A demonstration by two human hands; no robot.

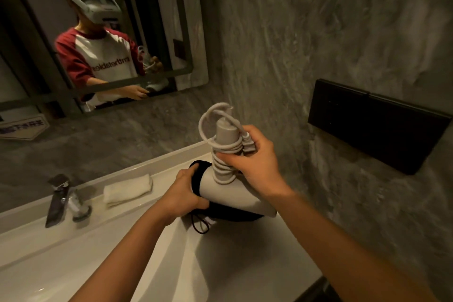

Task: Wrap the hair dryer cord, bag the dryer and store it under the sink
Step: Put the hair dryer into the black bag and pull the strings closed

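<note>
A white hair dryer [235,193] lies on its side over the counter with its handle pointing up. Its white cord [221,152] is coiled around the handle, and a loop sticks out above the handle's end. My right hand [255,159] grips the handle over the coils and pins the plug [248,144] against it. A black drawstring bag [228,213] sits under and around the dryer's left end. My left hand [181,196] holds the bag's rim at that end. The bag's drawstring [199,224] hangs loose below.
A white sink counter [73,252] runs left to right, with a chrome faucet [57,200] and a folded white towel [127,190] at its back. A mirror [110,32] hangs above. A black wall panel [375,125] juts out on the right grey wall.
</note>
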